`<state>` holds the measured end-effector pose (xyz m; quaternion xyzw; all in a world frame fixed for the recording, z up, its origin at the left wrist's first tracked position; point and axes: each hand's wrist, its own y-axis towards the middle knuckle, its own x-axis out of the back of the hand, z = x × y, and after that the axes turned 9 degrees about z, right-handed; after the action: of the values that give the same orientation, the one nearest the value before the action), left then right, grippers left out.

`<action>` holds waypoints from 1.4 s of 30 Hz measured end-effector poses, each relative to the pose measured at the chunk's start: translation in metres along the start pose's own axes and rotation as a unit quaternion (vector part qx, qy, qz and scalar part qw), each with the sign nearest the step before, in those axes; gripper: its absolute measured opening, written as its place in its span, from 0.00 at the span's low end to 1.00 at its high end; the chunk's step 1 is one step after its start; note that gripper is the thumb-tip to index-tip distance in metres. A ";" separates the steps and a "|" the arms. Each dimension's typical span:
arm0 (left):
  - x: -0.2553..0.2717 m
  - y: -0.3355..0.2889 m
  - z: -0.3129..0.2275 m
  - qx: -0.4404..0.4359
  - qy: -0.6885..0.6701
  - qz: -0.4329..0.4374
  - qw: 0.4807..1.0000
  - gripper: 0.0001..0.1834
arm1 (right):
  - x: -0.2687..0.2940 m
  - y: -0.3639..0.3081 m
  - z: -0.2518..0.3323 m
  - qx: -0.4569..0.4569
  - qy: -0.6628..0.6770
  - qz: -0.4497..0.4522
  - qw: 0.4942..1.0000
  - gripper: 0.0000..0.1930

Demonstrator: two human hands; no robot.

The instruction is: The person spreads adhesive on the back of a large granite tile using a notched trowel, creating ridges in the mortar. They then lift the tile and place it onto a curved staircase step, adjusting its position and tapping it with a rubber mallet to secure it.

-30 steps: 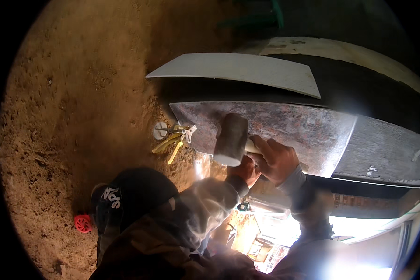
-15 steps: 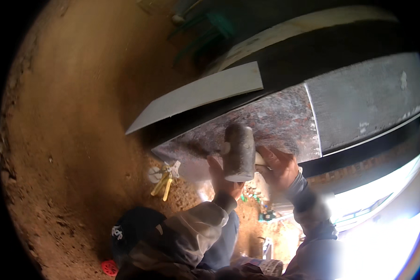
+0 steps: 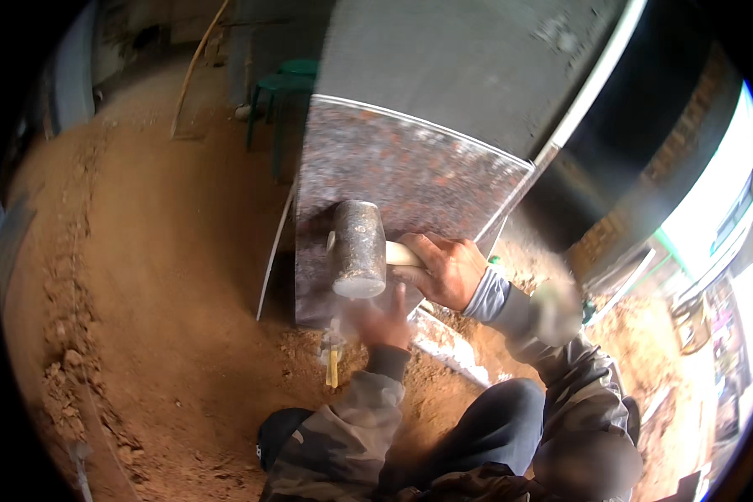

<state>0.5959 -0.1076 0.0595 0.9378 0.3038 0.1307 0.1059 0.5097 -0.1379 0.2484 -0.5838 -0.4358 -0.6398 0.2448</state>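
A mallet [image 3: 359,251] with a dark, worn cylindrical head and a pale handle is held over the speckled reddish-grey stone slab [image 3: 410,167]. My right hand [image 3: 450,272] is closed around its handle, close to the head. Just below the mallet head, at the slab's near edge, is my left hand [image 3: 381,322]. It is blurred, but its fingers look stretched and apart, and it grips nothing I can see. Part of it is hidden by the mallet head. A yellow-handled tool [image 3: 332,368] lies on the dirt beside my left wrist.
A plain grey slab [image 3: 460,67] adjoins the speckled one beyond a pale joint line. A thin pale board [image 3: 276,255] stands along the left side. Green stools [image 3: 284,84] stand farther back on the dirt floor [image 3: 176,276]. A whitish strip [image 3: 452,347] lies near my knee.
The view has turned, so the slabs now run away from me instead of rightward. My right hand still holds the mallet over the speckled slab; my left hand stays near its edge.
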 end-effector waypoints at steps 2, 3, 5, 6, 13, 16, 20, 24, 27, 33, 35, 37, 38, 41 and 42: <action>-0.013 -0.005 -0.009 0.010 0.014 -0.030 0.999 0.42 | -0.002 -0.030 -0.019 -0.031 0.018 -0.008 0.999 0.21; -0.017 -0.004 -0.005 -0.031 0.031 -0.044 0.998 0.44 | -0.004 -0.041 -0.026 -0.040 0.022 -0.024 0.999 0.19; -0.020 0.005 0.012 -0.118 0.061 -0.081 0.988 0.48 | -0.008 -0.059 -0.034 -0.047 0.029 -0.062 0.997 0.17; -0.016 0.011 0.027 -0.116 0.063 -0.068 0.989 0.55 | -0.017 -0.063 -0.037 -0.053 0.044 -0.069 0.995 0.17; -0.048 0.023 0.046 -0.156 0.313 -0.113 0.930 0.53 | -0.041 -0.102 -0.067 -0.051 0.105 -0.087 0.989 0.18; -0.051 0.023 0.040 -0.165 0.466 -0.139 0.858 0.35 | -0.050 -0.115 -0.081 -0.032 0.103 -0.111 0.988 0.19; -0.051 0.038 0.064 -0.350 0.424 -0.284 0.786 0.25 | -0.048 -0.125 -0.083 0.022 0.112 -0.154 0.981 0.19; -0.047 0.012 0.036 -0.323 0.280 -0.099 0.899 0.27 | -0.055 -0.139 -0.101 0.056 0.117 -0.186 0.974 0.19; -0.042 0.024 0.056 -0.266 0.327 -0.103 0.901 0.27 | -0.063 -0.135 -0.102 0.026 0.119 -0.173 0.977 0.18; -0.044 0.017 0.052 -0.211 0.260 -0.087 0.938 0.34 | -0.063 -0.133 -0.095 -0.008 0.129 -0.113 0.985 0.19; -0.048 0.015 0.057 -0.202 0.270 -0.097 0.937 0.36 | -0.062 -0.129 -0.090 -0.006 0.171 -0.127 0.977 0.19; -0.049 0.014 0.055 -0.197 0.269 -0.098 0.938 0.39 | -0.052 -0.131 -0.086 0.037 0.165 -0.136 0.976 0.18; -0.052 0.014 0.055 -0.195 0.266 -0.099 0.939 0.40 | -0.056 -0.127 -0.087 0.058 0.166 -0.190 0.966 0.17; -0.056 0.014 0.056 -0.190 0.262 -0.102 0.941 0.44 | -0.063 -0.123 -0.092 -0.022 0.173 -0.160 0.972 0.17; -0.056 0.015 0.057 -0.188 0.264 -0.104 0.940 0.45 | -0.055 -0.125 -0.090 -0.008 0.149 -0.163 0.975 0.17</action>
<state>0.5780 -0.1595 -0.0002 0.7957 0.3869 0.4167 0.2087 0.3697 -0.1618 0.1667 -0.4047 -0.4791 -0.7542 0.1947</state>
